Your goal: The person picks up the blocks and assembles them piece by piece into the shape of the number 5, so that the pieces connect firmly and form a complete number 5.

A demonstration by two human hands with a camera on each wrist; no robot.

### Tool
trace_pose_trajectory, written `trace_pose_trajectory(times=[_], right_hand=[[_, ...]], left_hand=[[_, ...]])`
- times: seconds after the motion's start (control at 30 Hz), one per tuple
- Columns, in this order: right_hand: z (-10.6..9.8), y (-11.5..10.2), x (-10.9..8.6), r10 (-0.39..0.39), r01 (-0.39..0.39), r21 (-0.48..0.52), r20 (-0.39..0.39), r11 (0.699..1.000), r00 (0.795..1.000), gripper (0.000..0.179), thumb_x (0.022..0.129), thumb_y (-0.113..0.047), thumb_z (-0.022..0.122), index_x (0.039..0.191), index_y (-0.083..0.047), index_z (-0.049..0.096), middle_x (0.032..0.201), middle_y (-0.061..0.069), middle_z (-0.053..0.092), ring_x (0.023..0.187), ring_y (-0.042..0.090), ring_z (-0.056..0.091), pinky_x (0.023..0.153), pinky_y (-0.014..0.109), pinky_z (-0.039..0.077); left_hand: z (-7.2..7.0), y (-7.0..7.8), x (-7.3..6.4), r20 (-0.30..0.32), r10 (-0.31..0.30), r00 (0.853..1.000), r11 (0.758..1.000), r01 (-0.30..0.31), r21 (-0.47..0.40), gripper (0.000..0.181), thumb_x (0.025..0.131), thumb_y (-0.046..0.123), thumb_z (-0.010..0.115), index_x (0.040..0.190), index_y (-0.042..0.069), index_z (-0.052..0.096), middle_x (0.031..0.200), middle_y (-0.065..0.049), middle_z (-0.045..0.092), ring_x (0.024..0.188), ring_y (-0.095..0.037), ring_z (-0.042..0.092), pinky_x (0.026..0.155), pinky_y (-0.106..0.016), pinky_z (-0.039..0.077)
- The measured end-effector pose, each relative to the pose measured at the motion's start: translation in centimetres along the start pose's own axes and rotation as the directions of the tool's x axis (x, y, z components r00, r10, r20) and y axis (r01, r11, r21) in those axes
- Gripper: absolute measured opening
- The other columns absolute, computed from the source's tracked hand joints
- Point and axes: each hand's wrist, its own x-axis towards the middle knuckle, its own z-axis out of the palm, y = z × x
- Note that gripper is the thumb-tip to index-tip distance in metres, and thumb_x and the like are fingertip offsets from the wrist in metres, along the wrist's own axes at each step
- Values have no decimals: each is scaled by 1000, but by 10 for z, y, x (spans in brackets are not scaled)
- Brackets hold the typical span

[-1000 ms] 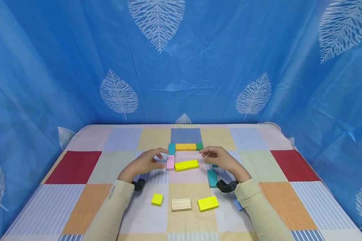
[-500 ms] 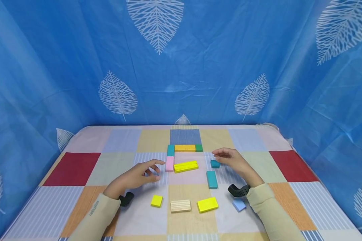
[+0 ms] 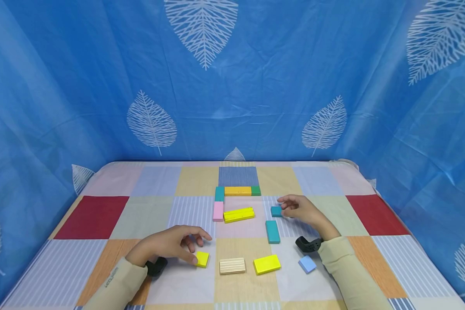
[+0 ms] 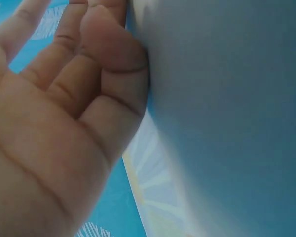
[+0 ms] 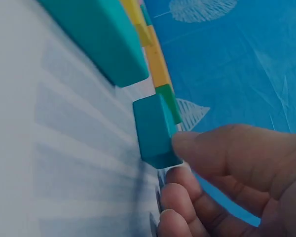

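My left hand [image 3: 174, 242] is over a small yellow square block [image 3: 203, 259], its thumb tip at the block's left edge and the fingers loosely bent above. The left wrist view shows the thumb [image 4: 113, 44] across the fingers, with no block visible. Beside a small teal block [image 3: 276, 211] is my right hand [image 3: 304, 211]. In the right wrist view, the thumb [image 5: 187, 143] meets this teal block [image 5: 155, 131] at its edge, while the bent fingers lie beyond its end, not around it. A longer teal block [image 3: 272, 232] lies nearer the person.
Farther back, teal [image 3: 219, 193], orange [image 3: 237, 191], green [image 3: 255, 190] and pink [image 3: 218, 211] blocks form a corner. Yellow sticks [image 3: 239, 215] lie slanted inside. In front are a ridged wooden block [image 3: 232, 266], a yellow block [image 3: 267, 264] and a light-blue block [image 3: 307, 264].
My left hand has moved back from the pink block, toward the person, to the yellow square block. My right hand has shifted rightward and down to the small teal block. The blocks look unmoved.
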Motion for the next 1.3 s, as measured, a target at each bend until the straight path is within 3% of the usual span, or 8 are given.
trace_pose_trajectory(times=[0.1,0.27,0.5,0.93,1.3], right_hand=[[1,-1,-1,7,-8,-59,-5,998,1000,32,96,3,74,126,14,67,107,18,70,93,22,60,77,25,52],[0,-3,-1,56,-57,-117,-12,991,998,28,96,-1,76,121,10,71,108,17,71,93,22,60,81,28,51],[-1,-1,-2,44,-45,-114,-10,993,999,27,96,-1,76,119,11,72,110,19,72,90,23,58,82,35,51],[4,-8,6,45,-40,-144,30,989,999,25,96,-2,78,118,8,73,101,12,68,83,22,54,71,33,52],[14,-16,15,56,-47,-153,52,987,997,25,94,-4,80,117,5,75,99,10,68,83,21,55,73,33,52]], left_hand=[[-1,-3,-1,14,35,999,999,-36,37,44,86,4,90,126,3,73,104,0,63,86,-10,58,76,-23,50],[-2,-3,-3,5,22,1000,997,-23,75,36,83,5,92,115,7,77,99,4,65,84,-7,57,72,-22,46],[-1,1,-4,-4,30,1000,994,-29,102,27,82,3,92,105,7,78,94,9,69,81,-5,56,73,-23,49],[-1,-2,-3,-11,25,1000,995,-24,93,24,83,3,91,103,7,79,91,10,69,79,-6,55,72,-23,49],[1,-1,-3,-27,9,1000,997,-7,83,25,81,2,92,101,7,79,88,9,68,78,-6,55,72,-23,48]])
